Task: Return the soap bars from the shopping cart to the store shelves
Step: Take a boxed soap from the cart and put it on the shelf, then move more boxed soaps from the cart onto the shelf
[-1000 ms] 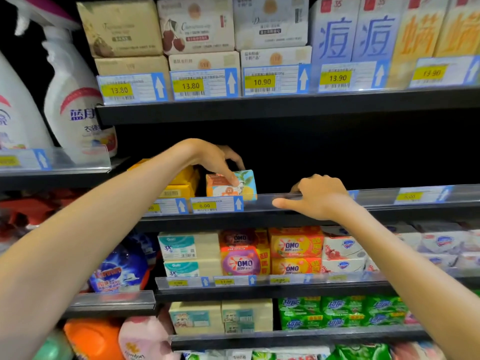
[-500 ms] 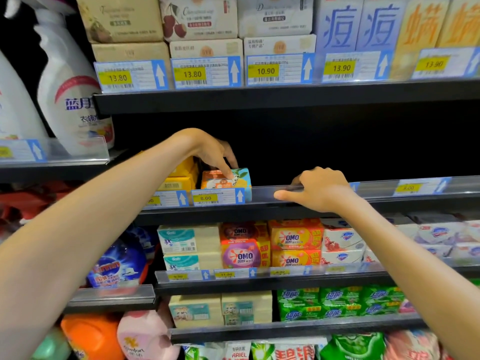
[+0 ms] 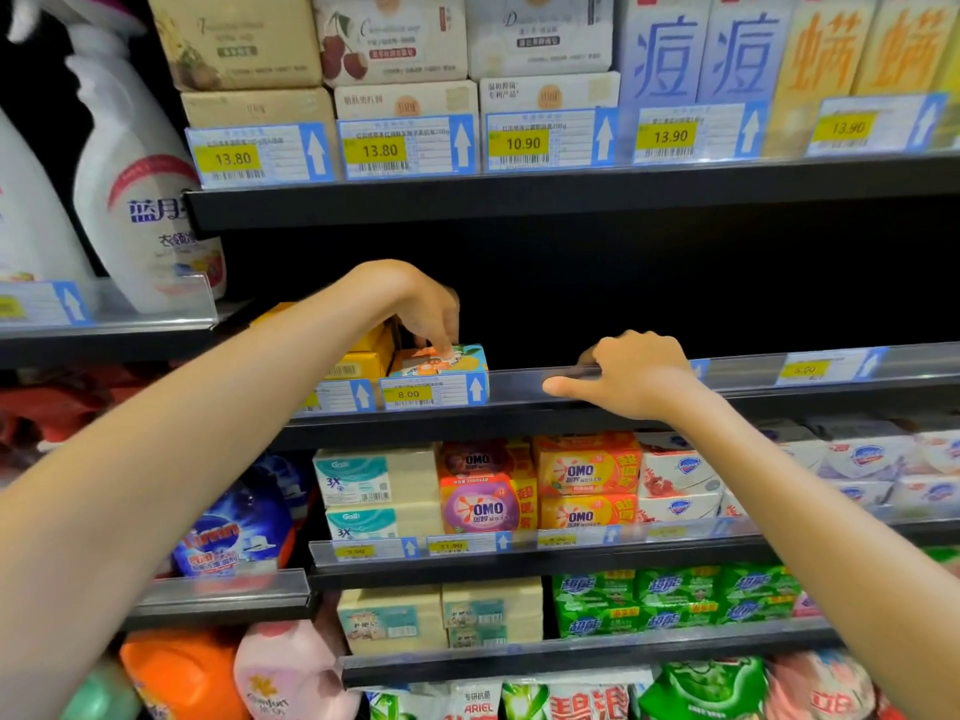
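A soap bar box printed in blue and orange stands on the middle shelf, just behind the 8.00 price tag. My left hand reaches over it from the left, fingertips curled down onto its top left edge; the thumb is hidden. Yellow soap boxes sit right beside it on the left. My right hand grips the clear price rail of the same shelf, fingers curled over the rail and thumb pointing left along it. The shopping cart is out of view.
Right of the soap box the middle shelf is dark. Boxed soaps fill the shelf above, with detergent bottles at the left. OMO packs and white soaps sit below, green packs lower still.
The soap box has shifted slightly left and now lines up behind the 8.00 tag, my left hand still on it. My right hand has stayed on the rail.
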`<action>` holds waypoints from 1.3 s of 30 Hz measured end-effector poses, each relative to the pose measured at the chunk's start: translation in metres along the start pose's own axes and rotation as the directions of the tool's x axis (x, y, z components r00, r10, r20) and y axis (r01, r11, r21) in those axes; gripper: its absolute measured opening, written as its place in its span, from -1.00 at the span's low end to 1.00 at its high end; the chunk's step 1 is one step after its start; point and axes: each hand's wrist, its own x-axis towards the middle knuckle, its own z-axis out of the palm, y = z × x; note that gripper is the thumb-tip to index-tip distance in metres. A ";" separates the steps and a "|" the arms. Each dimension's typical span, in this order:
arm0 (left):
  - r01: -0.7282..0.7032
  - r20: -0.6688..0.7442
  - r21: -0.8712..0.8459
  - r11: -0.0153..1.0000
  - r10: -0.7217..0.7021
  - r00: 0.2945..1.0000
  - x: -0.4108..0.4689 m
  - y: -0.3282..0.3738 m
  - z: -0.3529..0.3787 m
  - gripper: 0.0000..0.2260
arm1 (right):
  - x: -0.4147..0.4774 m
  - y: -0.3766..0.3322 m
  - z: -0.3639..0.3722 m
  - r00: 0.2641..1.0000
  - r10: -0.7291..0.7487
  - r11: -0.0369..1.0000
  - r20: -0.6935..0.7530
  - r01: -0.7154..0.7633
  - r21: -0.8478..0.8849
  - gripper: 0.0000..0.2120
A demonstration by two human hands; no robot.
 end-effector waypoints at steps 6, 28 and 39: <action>0.018 -0.261 -0.044 0.999 -0.029 0.965 -0.024 0.018 0.018 -0.63 | -0.005 0.000 0.005 0.992 0.006 0.994 -0.124 0.007 0.105 -0.31; 0.352 0.057 -0.825 0.443 -0.555 0.830 -0.171 0.144 0.437 -0.52 | -0.275 -0.119 0.210 0.761 -0.324 0.782 0.562 -0.119 0.612 -0.44; 0.449 0.478 -0.851 -0.270 -0.753 0.452 -0.384 0.213 0.549 -0.68 | -0.374 -0.240 0.192 0.427 -0.704 0.653 0.568 0.075 0.753 -0.45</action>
